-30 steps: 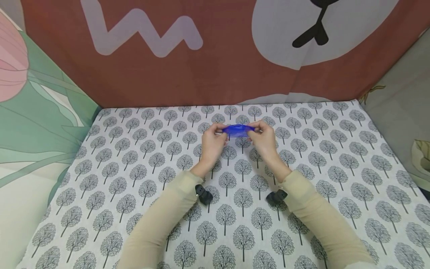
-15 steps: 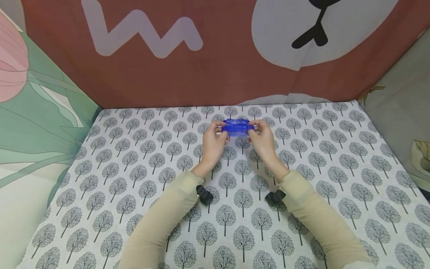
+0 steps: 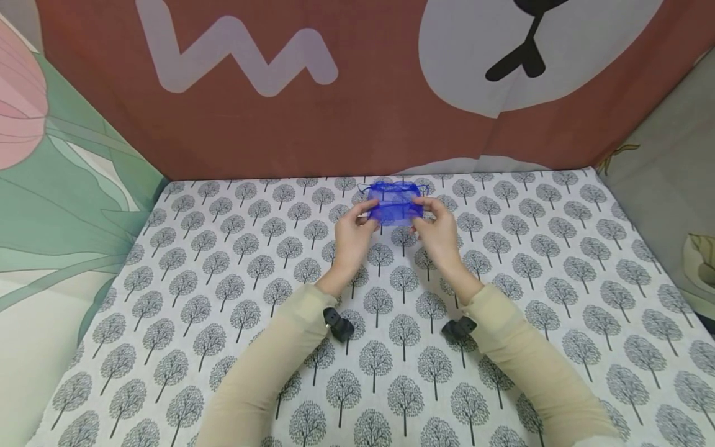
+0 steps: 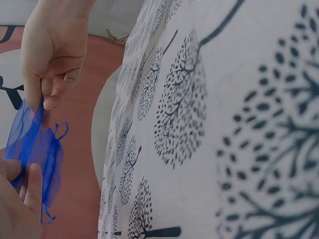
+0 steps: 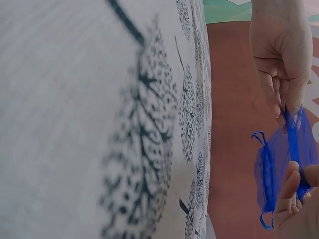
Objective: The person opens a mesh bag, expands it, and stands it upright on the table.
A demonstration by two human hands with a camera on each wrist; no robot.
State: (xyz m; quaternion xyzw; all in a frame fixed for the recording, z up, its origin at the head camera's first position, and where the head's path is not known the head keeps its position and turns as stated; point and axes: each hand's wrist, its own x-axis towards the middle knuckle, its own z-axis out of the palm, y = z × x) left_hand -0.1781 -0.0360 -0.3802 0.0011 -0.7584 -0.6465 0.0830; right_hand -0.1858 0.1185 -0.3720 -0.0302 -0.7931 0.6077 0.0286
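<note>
A small sheer blue drawstring pouch (image 3: 395, 197) is held up between both hands over the far part of the table. Its cord loops stick out at the two upper corners. My left hand (image 3: 354, 239) pinches the pouch's left side between thumb and fingers. On the opposite side, my right hand (image 3: 438, 236) pinches it the same way. In the left wrist view the blue pouch (image 4: 42, 154) hangs stretched between the hands, a fold running across it. The right wrist view shows the pouch (image 5: 271, 167) with its gathered, corded edge away from the palms.
A white cloth with a black tree print (image 3: 374, 360) covers the table. Behind its far edge rises a red-brown printed curtain (image 3: 368, 130). A green floral curtain (image 3: 67, 205) stands at the left and a grey one (image 3: 670, 155) at the right.
The blue pouch has unfolded upward between the hands, from a narrow strip to a taller shape. Its corded edge and loops now show above the fingers. Both hands stay almost in place.
</note>
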